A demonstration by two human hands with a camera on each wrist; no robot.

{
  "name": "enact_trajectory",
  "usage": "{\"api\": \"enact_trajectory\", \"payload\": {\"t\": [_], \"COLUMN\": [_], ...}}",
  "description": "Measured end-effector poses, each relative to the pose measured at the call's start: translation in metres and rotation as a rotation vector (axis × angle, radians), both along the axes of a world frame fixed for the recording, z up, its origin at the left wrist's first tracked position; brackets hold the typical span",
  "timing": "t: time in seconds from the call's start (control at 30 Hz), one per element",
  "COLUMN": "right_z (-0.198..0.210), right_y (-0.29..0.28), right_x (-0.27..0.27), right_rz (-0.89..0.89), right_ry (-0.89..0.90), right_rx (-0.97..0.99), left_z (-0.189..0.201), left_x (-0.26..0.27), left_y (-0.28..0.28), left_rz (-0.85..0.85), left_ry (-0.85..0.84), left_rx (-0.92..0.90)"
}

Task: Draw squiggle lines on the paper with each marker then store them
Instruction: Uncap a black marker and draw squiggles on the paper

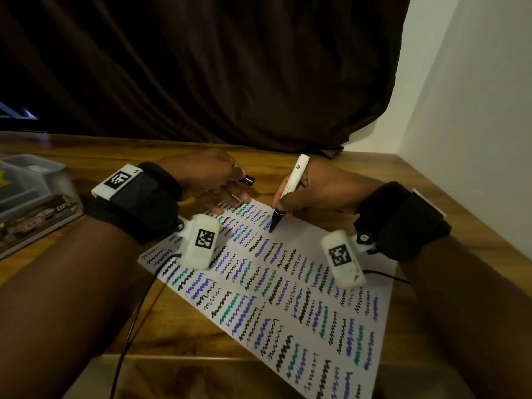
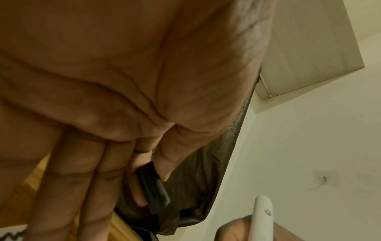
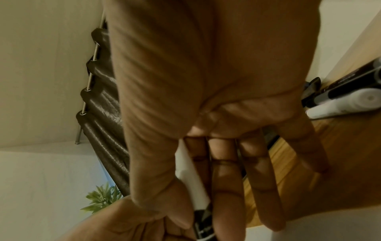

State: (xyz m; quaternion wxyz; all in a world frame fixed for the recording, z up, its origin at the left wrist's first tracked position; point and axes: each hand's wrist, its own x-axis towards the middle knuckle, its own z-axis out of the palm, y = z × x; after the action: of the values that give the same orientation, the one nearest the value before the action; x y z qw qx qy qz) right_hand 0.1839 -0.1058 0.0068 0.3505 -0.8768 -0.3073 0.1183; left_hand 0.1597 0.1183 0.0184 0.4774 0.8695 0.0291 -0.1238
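Observation:
A white paper sheet [image 1: 290,289] covered in black, blue and green squiggles lies on the wooden table [image 1: 380,180]. My right hand [image 1: 313,191] pinches a white marker [image 1: 290,185] with a black nib, its tip touching the paper's far end. In the right wrist view thumb and fingers wrap the white marker [image 3: 193,182]. My left hand [image 1: 213,180] holds the marker's black cap [image 1: 248,180] between thumb and forefinger, while its other fingers press on the paper's far edge. The black cap [image 2: 153,185] also shows in the left wrist view.
A clear plastic storage box [image 1: 26,180] sits at the table's left on a printed package [image 1: 37,217]. A dark curtain [image 1: 230,67] hangs behind the table, a white wall [image 1: 475,110] to the right. More markers [image 3: 346,94] lie on the table in the right wrist view.

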Motion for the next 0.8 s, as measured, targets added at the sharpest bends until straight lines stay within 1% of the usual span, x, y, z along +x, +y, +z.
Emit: {"api": "enact_trajectory", "payload": {"t": [0.23, 0.8], "right_z": [0.001, -0.0006], "right_y": [0.0, -0.001], "right_x": [0.0005, 0.0044], "right_rz": [-0.003, -0.063], "right_ry": [-0.016, -0.03], "right_rx": [-0.043, -0.05], "left_z": [0.0008, 0.0031], "left_x": [-0.0012, -0.0016], "left_y": [-0.0016, -0.0033], "left_rz": [0.007, 0.018], "left_ry": [-0.004, 0.007], "left_rx": [0.003, 0.0]}}
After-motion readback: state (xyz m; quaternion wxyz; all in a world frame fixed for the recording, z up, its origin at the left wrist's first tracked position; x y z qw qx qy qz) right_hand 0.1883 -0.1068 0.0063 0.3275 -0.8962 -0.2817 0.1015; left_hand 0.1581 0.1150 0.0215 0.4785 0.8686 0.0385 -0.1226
